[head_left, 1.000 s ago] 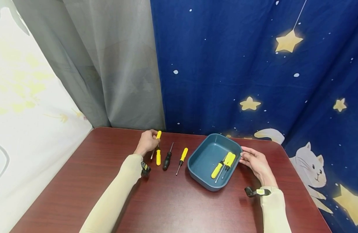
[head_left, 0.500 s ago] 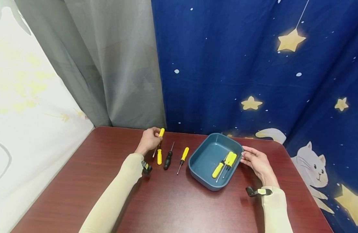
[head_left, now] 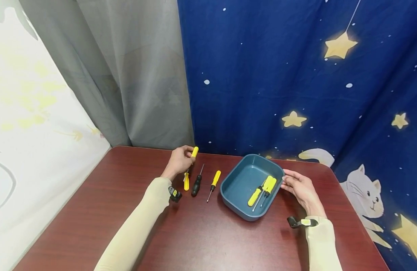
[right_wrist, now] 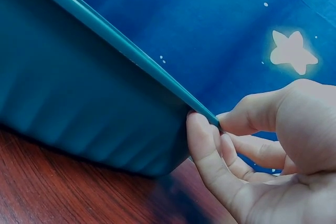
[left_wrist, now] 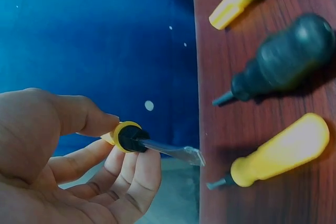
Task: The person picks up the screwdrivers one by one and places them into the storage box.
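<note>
My left hand (head_left: 180, 161) pinches a yellow-handled screwdriver (left_wrist: 131, 136) by its handle, above the far edge of the table. Its flat metal tip shows in the left wrist view. My right hand (head_left: 299, 191) pinches the rim of a blue rectangular bin (head_left: 225, 201) at its right far corner, thumb on one side and fingers on the other. Inside the bin lie several yellow-handled screwdrivers (head_left: 254, 197). Right below my left hand, another yellow screwdriver (head_left: 186, 182) rests on the table. Beside it lie a black screwdriver (head_left: 196, 185) and a yellow one with a black collar (head_left: 215, 178).
The dark red wooden table (head_left: 201, 237) ends at a grey curtain (head_left: 150, 75) and a blue star-patterned curtain (head_left: 249, 75). A white cloth (head_left: 35, 150) hangs along the left side.
My left hand has lifted slightly and moved right with the screwdriver, whose handle now tilts more to the right. The right hand stays at the bin's rim.
</note>
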Available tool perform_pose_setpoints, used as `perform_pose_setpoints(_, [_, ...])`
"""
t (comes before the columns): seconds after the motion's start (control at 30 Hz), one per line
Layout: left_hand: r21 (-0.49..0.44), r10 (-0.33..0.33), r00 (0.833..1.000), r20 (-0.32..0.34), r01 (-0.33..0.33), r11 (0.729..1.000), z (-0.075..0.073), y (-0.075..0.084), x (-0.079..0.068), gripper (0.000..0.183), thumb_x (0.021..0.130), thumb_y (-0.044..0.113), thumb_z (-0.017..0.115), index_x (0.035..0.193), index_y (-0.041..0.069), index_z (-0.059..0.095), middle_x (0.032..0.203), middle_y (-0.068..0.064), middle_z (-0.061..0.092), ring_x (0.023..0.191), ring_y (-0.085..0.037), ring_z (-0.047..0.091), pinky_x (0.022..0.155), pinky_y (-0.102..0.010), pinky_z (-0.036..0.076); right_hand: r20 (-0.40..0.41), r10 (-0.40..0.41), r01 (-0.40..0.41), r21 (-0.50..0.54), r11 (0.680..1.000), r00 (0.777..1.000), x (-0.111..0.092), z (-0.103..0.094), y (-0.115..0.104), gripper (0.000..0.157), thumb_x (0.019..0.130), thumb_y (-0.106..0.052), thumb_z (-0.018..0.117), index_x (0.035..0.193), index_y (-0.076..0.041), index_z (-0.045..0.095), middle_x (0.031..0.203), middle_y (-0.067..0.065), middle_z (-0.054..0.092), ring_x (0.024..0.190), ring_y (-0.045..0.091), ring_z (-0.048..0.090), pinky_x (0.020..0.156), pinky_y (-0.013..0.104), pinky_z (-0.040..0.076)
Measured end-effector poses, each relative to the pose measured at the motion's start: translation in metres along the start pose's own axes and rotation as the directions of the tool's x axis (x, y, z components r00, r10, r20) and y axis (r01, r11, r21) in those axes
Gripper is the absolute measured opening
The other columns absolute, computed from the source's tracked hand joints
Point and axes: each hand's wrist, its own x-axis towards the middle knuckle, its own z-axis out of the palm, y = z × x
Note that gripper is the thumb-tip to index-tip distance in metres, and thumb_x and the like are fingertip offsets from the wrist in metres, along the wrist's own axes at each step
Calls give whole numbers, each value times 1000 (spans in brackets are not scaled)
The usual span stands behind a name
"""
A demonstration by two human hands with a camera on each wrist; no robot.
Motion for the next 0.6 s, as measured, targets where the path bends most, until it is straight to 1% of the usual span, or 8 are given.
perform_pose_setpoints(0.1, [-16, 12, 1000, -2, -12, 1000, 2, 5, 0, 39, 91, 5, 68, 130, 5, 64, 102, -12, 66, 83, -23, 67, 63, -28, 57, -1, 2, -2, -1, 1000, 1000, 0, 0, 0, 54, 102, -4, 57, 152, 6, 40, 95, -6, 70, 83, 3, 67, 80, 21, 60])
perform_pose_setpoints(0.37, [-28, 35, 999, 11, -35, 999, 10, 18, -2, 39, 92, 6, 68, 131, 7, 64, 103, -11, 66, 80, -21, 66, 65, -28, 56, -4, 8, -8, 4, 1000, 1000, -1, -1, 0, 55, 102, -5, 58, 153, 5, 40, 97, -6, 71, 83, 4, 68, 81, 21, 60])
perform_pose_setpoints(0.6, [-35, 32, 999, 20, -31, 999, 15, 26, -4, 39, 91, 6, 69, 130, 8, 65, 104, -10, 65, 85, -22, 64, 69, -28, 56, 0, 6, -6, -6, 1000, 1000, 2, -1, 0, 55, 102, -6, 59, 153, 4, 40, 98, -6, 71, 84, 4, 68, 82, 22, 60])
